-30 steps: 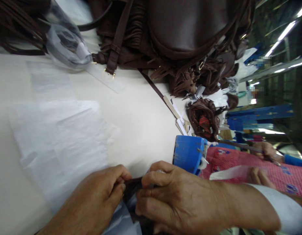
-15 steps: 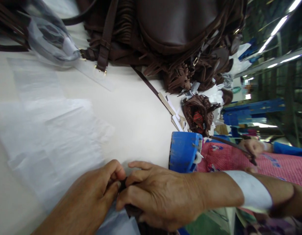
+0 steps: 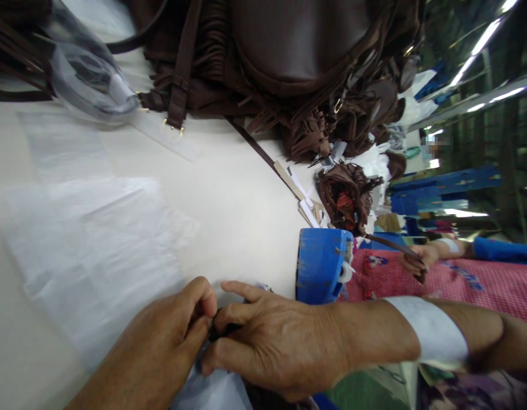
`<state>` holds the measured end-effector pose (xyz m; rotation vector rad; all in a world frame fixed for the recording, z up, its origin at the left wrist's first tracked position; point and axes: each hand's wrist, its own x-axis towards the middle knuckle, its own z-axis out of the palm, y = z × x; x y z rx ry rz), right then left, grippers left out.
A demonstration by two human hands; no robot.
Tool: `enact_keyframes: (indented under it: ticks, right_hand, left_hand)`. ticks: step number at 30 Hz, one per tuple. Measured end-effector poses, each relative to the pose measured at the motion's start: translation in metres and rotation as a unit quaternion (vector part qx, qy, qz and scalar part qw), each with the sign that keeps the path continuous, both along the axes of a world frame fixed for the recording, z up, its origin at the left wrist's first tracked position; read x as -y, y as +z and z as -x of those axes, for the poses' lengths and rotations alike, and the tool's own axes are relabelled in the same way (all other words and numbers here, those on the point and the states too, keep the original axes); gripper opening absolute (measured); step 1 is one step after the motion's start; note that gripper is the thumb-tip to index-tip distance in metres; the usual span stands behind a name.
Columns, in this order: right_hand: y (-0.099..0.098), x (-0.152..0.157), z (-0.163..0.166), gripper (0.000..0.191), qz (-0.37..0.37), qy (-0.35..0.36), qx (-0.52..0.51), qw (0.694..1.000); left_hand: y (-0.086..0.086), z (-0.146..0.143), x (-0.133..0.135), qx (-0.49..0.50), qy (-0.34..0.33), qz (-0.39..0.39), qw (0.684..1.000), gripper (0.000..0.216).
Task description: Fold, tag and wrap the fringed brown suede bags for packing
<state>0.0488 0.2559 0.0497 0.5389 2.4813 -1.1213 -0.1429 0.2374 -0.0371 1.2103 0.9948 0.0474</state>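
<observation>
At the lower edge my left hand (image 3: 167, 336) is closed, thumb and forefinger pinched on a small dark brown piece (image 3: 212, 330). Against it, my right hand (image 3: 276, 336) curls its fingers over the same dark piece. Most of that piece is hidden by the fingers, so its kind does not show. Beneath both hands lies a sheet of thin bluish-white plastic (image 3: 212, 393). More dark brown material shows under the right palm, largely covered. Thin white wrapping sheets (image 3: 118, 245) lie on the table just left of the hands.
Dark brown fringed bags (image 3: 306, 51) fill the table's far side. A blue tape dispenser (image 3: 317, 265) stands right of the hands, near paper strips (image 3: 304, 196) and an upright brown bag (image 3: 344, 196). Beyond, a co-worker's hand (image 3: 419, 259) holds a brown strap (image 3: 387, 242).
My two hands stay together at the dark piece, with the right fingers shifted slightly. The co-worker's hand has moved left with the strap. The view has shifted a little.
</observation>
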Motion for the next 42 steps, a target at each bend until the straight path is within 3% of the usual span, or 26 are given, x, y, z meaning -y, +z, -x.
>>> enact_keyframes:
  ticks: [4,7,12,16,20,22,26,32,35,38,42]
  right_hand:
    - [0.001,-0.002,-0.005,0.052,-0.005,-0.037,-0.050,0.998]
    - [0.017,-0.002,-0.020,0.048,-0.038,-0.153,-0.076,0.985]
    - [0.036,0.024,-0.051,0.028,-0.197,-0.400,-0.022,0.895]
    - [0.028,0.060,-0.053,0.029,-0.136,-0.465,0.032,0.874]
    - [0.007,0.089,-0.043,0.066,-0.040,-0.508,0.042,0.860]
    - [-0.006,0.099,-0.041,0.076,-0.017,-0.538,0.012,0.843]
    - [-0.023,0.110,-0.044,0.057,-0.001,-0.598,-0.074,0.798]
    - [-0.026,0.114,-0.053,0.024,0.048,-0.629,-0.153,0.761]
    - [-0.027,0.112,-0.052,0.014,0.051,-0.628,-0.177,0.756]
    - [-0.029,0.109,-0.050,0.010,0.052,-0.627,-0.190,0.754]
    - [-0.031,0.105,-0.052,0.021,0.040,-0.622,-0.167,0.764]
  left_hand:
    - [-0.001,0.002,-0.001,-0.010,-0.020,-0.030,0.999,0.011]
    - [0.001,0.006,-0.004,0.007,-0.040,-0.090,0.995,0.017]
    - [0.013,0.004,0.010,0.015,-0.008,-0.308,0.951,0.026]
    - [0.029,-0.009,0.029,-0.032,-0.043,-0.401,0.914,0.022]
    - [0.039,-0.022,0.041,-0.114,-0.083,-0.398,0.906,0.007]
    - [0.041,-0.026,0.043,-0.130,-0.091,-0.391,0.907,0.009]
    - [0.044,-0.027,0.041,-0.131,-0.105,-0.365,0.916,0.014]
    - [0.049,-0.026,0.027,-0.129,-0.170,-0.273,0.938,0.020]
    - [0.045,-0.026,0.021,-0.110,-0.198,-0.233,0.946,0.021]
    - [0.034,-0.021,0.021,-0.061,-0.195,-0.242,0.948,0.029]
    - [0.024,-0.015,0.027,-0.054,-0.161,-0.264,0.949,0.029]
